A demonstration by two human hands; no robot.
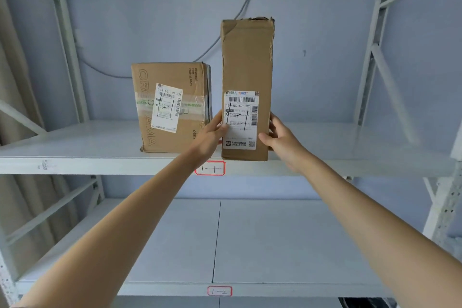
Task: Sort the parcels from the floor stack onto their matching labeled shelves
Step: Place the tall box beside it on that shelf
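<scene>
Looking forward and down through the head camera, we hold a tall, narrow brown cardboard parcel (246,62) upright at the front edge of the upper pale-grey metal shelf (75,147). Our left hand (212,139) grips its lower left edge, thumb on the white shipping label (241,120); our right hand (281,142) wraps its lower right side. Handwritten strokes on that label look like "1-1", matching the red-bordered shelf tag (210,168) just below it, so we judge this the right shelf.

Just left of it stands a squat brown cardboard box (172,107), already shelved, with similar pen marks on its label. The lower grey shelf (287,237), tagged "1-2" (219,291), holds no parcel that we can see. One parcel looks sorted and a second nearly placed; the floor stack is out of view, so we cannot tell what remains.
</scene>
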